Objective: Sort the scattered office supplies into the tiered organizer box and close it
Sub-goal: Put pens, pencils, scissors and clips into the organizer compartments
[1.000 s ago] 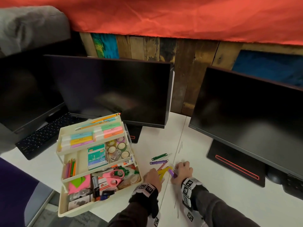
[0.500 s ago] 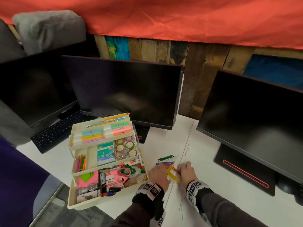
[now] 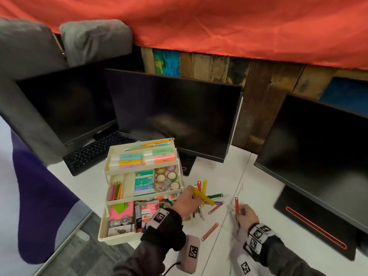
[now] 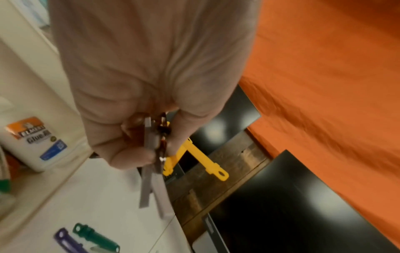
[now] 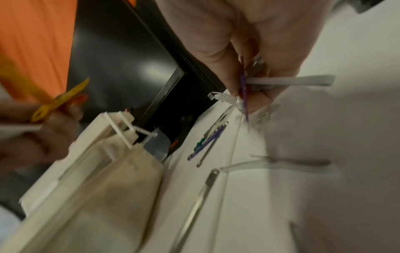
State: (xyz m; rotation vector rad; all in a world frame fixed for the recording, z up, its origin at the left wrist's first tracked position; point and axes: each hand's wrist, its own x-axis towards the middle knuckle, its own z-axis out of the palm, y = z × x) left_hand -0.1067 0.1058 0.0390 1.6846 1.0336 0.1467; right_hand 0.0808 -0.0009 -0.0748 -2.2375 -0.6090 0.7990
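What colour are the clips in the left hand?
Yellow clips, gripped by the left hand; clearest in the head view.

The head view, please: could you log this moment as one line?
left hand: grips yellow plastic fastener strips | right hand: pinches red plastic fastener strip | cream tiered organizer box: open | loose strips on white desk

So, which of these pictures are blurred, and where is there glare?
Head view: mostly sharp, the monitor bent by the wide lens. Left wrist view: the left hand is soft, pale glare on the dark screens. Right wrist view: strongest motion blur, the right hand and organizer box smeared.
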